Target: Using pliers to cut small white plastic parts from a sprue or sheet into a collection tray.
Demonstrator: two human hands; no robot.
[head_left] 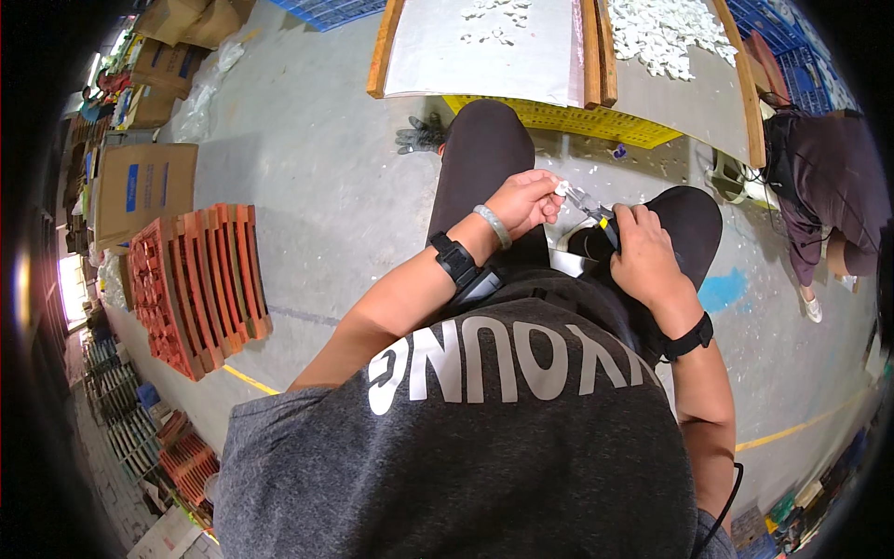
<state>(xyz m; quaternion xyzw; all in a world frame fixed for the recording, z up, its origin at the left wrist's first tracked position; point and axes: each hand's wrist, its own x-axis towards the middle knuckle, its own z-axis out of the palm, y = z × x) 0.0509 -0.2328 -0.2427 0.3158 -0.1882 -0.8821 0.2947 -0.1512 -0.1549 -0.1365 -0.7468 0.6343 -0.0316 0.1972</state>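
Note:
Above my lap, my left hand [528, 207] pinches a small white piece [562, 188] between thumb and fingertips. My right hand [643, 247] is wrapped round the handles of a pair of pliers [603, 224] with dark and yellow grips. The metal jaws point up and left and reach the white piece; whether they bite on it is too small to tell. Beyond my knees, a white board [484, 70] with wooden side rails bears a few scattered white pieces [498, 19]. On the grey board [643, 102] to its right lies a heap of similar white pieces [670, 37].
A yellow crate [559, 119] sits under the boards. Beside my left knee lies a dark glove [421, 135] on the floor. Stacked red moulds [200, 289] and cardboard boxes [144, 191] stand to the left. Another person [833, 177] is at the right.

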